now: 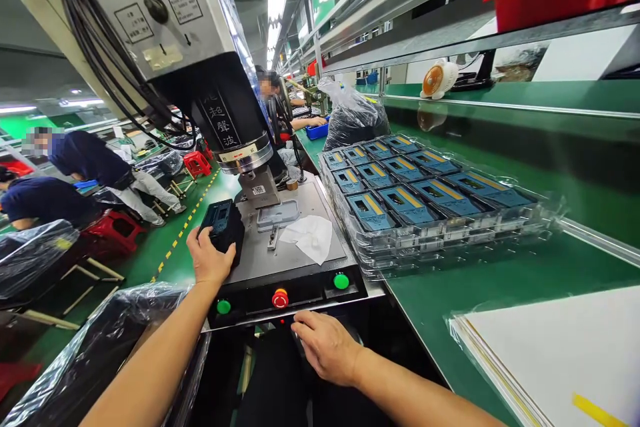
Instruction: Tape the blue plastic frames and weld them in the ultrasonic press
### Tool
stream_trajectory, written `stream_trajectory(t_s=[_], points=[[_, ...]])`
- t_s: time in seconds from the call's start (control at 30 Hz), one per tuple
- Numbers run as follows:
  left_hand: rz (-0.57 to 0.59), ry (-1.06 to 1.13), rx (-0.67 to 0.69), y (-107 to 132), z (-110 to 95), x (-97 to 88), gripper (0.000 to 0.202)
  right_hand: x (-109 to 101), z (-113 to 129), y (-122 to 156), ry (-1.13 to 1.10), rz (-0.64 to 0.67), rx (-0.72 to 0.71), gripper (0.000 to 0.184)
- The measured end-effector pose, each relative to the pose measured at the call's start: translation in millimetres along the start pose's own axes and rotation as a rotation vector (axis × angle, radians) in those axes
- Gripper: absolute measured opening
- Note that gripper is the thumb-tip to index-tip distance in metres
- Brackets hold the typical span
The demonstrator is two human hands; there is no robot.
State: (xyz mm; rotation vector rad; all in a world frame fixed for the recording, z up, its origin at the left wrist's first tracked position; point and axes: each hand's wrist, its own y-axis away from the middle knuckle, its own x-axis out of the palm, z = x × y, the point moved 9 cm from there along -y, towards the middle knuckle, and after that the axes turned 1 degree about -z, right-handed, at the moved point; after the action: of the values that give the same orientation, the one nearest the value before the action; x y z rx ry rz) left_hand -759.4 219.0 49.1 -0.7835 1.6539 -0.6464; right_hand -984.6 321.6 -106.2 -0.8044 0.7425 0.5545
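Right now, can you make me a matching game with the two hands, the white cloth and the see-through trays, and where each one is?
1 left hand
2 right hand
3 white cloth
4 stacked trays

A on the green bench
B lying on the metal plate
C gripping a black part
D just in front of the red button

Pairs: 1-C, 2-D, 3-B, 4-A
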Motion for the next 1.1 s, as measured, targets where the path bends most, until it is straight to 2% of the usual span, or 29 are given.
stream_trajectory(t_s=[0.13,0.53,0.73,0.87,0.93,1.0,1.1], points=[[0.037,-0.001,0.018,3,2,1.7,0.072,0,0,-1,0.015,0.002,-0.002,0.033],[-0.011,0.001,0.056,12,-1,-1.1,0.106,8,-2,0,0.014,0.029,0.020,0.029],[-0.029,0.016,0.051,14,-4,-3.3,0.111,8,-2,1,0.019,0.027,0.024,0.027],[-0.086,0.000,0.064,18,-2,-14.7,0.112,5,-2,0,0.017,0.025,0.028,0.029],[-0.123,-0.011,0.077,26,6,-24.7,0.111,4,-2,0,0.024,0.023,0.021,0.028],[-0.141,-0.012,0.067,40,22,-35.5,0.106,5,-2,0,0.039,0.031,0.006,0.026],[-0.079,-0.032,-0.073,74,73,-47.9,0.094,14,-2,2,0.083,0.051,-0.034,0.027]])
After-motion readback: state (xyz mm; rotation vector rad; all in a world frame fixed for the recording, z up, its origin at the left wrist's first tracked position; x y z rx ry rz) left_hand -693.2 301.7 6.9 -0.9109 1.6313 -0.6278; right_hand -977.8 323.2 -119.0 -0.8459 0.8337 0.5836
